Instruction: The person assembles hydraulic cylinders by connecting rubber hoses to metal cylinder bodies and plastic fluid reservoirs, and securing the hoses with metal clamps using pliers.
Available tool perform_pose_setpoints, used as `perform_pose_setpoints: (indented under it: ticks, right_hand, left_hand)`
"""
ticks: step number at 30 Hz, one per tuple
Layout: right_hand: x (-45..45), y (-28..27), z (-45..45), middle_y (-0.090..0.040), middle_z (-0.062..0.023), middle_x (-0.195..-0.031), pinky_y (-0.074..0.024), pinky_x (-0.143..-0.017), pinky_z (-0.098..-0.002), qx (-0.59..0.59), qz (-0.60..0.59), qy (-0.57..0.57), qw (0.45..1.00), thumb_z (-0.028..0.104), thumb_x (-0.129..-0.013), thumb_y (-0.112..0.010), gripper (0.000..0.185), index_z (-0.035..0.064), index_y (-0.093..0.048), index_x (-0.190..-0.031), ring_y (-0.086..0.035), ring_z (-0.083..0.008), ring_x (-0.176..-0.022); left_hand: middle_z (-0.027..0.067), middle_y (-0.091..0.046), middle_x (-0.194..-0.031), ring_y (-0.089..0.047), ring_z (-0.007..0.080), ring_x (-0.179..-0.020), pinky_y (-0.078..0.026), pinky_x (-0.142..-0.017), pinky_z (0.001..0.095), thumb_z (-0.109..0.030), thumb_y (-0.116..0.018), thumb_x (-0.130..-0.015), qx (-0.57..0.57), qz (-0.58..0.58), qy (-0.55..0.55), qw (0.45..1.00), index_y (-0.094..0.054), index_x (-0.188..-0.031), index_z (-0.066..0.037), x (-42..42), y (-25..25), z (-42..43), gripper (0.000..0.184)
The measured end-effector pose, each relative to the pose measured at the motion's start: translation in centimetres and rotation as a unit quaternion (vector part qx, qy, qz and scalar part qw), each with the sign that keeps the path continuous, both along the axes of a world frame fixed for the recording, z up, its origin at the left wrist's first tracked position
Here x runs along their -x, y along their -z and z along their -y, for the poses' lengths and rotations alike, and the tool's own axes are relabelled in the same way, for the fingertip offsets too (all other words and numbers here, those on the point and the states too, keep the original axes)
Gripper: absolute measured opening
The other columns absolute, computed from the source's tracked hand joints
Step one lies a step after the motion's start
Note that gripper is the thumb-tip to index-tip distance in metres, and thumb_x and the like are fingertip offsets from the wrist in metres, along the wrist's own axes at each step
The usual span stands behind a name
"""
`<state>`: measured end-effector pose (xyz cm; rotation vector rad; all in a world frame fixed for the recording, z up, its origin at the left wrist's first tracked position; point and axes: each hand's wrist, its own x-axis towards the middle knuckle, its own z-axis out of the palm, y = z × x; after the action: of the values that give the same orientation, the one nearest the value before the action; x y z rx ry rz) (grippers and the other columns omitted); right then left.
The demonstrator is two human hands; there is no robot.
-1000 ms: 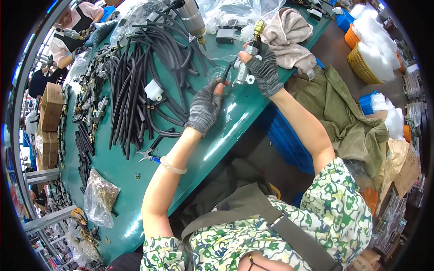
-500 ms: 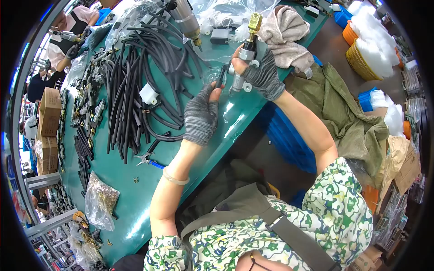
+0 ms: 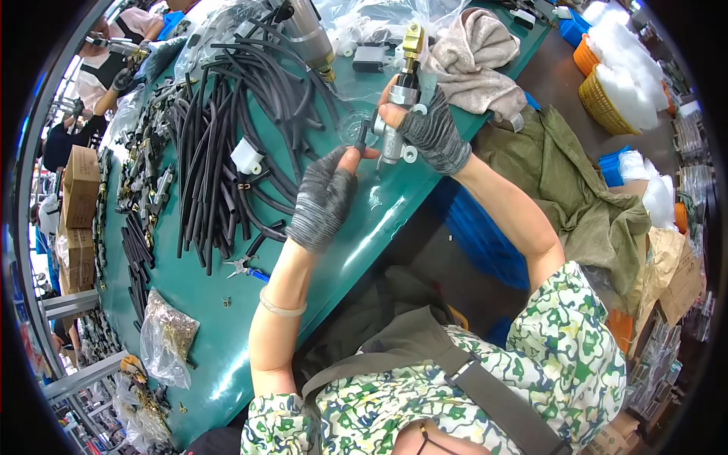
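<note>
My left hand [image 3: 327, 193], in a grey fingerless glove, pinches a short black tube [image 3: 363, 134] against the side of a metal fitting. My right hand [image 3: 426, 125], gloved the same way, is wrapped round that silver metal fitting [image 3: 392, 140], which has a black collar and a brass end [image 3: 412, 39] pointing up. A small clear dish [image 3: 350, 127] lies on the green table [image 3: 205, 334] just behind my left fingertips. Left of my hands is a large bundle of black hoses [image 3: 205, 167], with a white plastic part [image 3: 246, 157] on it.
A powered driver [image 3: 307, 34] hangs above the hoses. A beige towel [image 3: 474, 61] lies beyond my right hand. Pliers [image 3: 246, 268] and a bag of small brass parts [image 3: 168, 337] lie on the near left. A co-worker [image 3: 106, 68] is at the far left.
Both hands have shifted a little left with the fitting and the tube. My left hand has also dropped slightly. The co-worker's hands have moved.
</note>
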<state>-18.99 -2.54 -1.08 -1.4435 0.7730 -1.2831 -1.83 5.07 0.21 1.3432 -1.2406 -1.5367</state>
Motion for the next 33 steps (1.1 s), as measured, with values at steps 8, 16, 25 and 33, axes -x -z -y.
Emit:
perform_pose_setpoints:
  ticks: [8, 16, 25, 33]
  right_hand:
    - [-1.2, 0.2, -0.9, -0.061, -0.0032, -0.07, -0.0486, -0.063, -0.0277, 0.002, -0.004, 0.032, 0.999, 0.015, -0.075, -0.068, 0.015, 0.0033, -0.061, -0.081, -0.059, -0.0111, -0.068]
    - [-1.1, 0.0, -1.4, -0.061, -0.0028, -0.075, -0.0487, -0.062, -0.0258, 0.035, 0.019, 0.045, 0.998, 0.012, -0.077, -0.068, 0.015, 0.0037, -0.059, -0.086, -0.059, -0.0101, -0.067]
    - [-1.9, -0.6, -2.2, -0.056, 0.0029, -0.072, -0.0439, -0.057, -0.0214, -0.018, 0.08, 0.082, 0.993, 0.016, -0.079, -0.071, 0.017, 0.0068, -0.059, -0.086, -0.054, -0.0045, -0.064]
    - [-1.9, -0.8, -2.1, -0.055, 0.003, -0.073, -0.0438, -0.061, -0.0244, -0.008, 0.069, 0.006, 0.998, 0.013, -0.078, -0.067, 0.014, 0.0073, -0.058, -0.086, -0.052, -0.0057, -0.068]
  left_hand:
    - [0.0245, -0.059, -0.076, -0.059, 0.0398, -0.071, -0.045, -0.062, 0.0399, -0.019, -0.051, -0.093, 0.294, 0.271, -0.13, 0.907, -0.061, -0.103, -0.003, 1.3, 2.5, 0.1, 0.022]
    - [0.0129, -0.059, -0.069, -0.055, 0.0176, -0.058, -0.044, -0.057, 0.0301, -0.019, -0.046, -0.095, 0.3, 0.272, -0.106, 0.908, -0.058, -0.111, -0.003, 0.4, 1.5, -0.1, 0.025]
    - [0.0102, -0.05, -0.056, -0.051, 0.0228, -0.05, -0.039, -0.051, 0.0344, -0.025, -0.04, -0.097, 0.3, 0.346, -0.088, 0.884, -0.058, -0.084, -0.005, -0.1, 2.1, -2.6, 0.03]
    - [0.0037, -0.042, -0.059, -0.038, 0.0135, -0.054, -0.033, -0.051, 0.0275, -0.025, -0.039, -0.098, 0.227, 0.165, -0.025, 0.96, -0.049, -0.075, -0.002, -1.7, 0.6, -2.3, 0.034]
